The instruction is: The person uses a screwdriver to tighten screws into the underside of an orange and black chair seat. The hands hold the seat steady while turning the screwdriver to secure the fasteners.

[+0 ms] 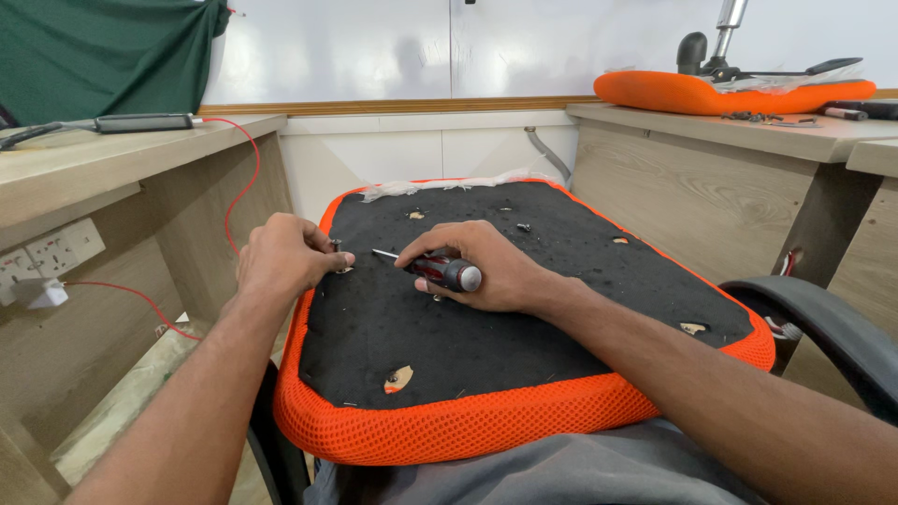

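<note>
Left bench [112,154]: black tool with red wire [245,150] trailing down to a wall socket [51,251]. Left hand [285,257] on the seat cushion [449,327], upturned on the lap, grip pinched on a small screw [339,252] near the left edge. Right hand [486,266] grip clamped on a screwdriver [435,269], tip pointing at that screw. Right bench [748,131]: second orange seat [720,92], loose screws beside it.

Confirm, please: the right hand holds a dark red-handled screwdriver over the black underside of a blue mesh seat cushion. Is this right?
Not quite. The head view shows the mesh seat cushion is orange, not blue. The rest stands: the right hand holds the dark red-handled screwdriver over the cushion's black underside.
</note>
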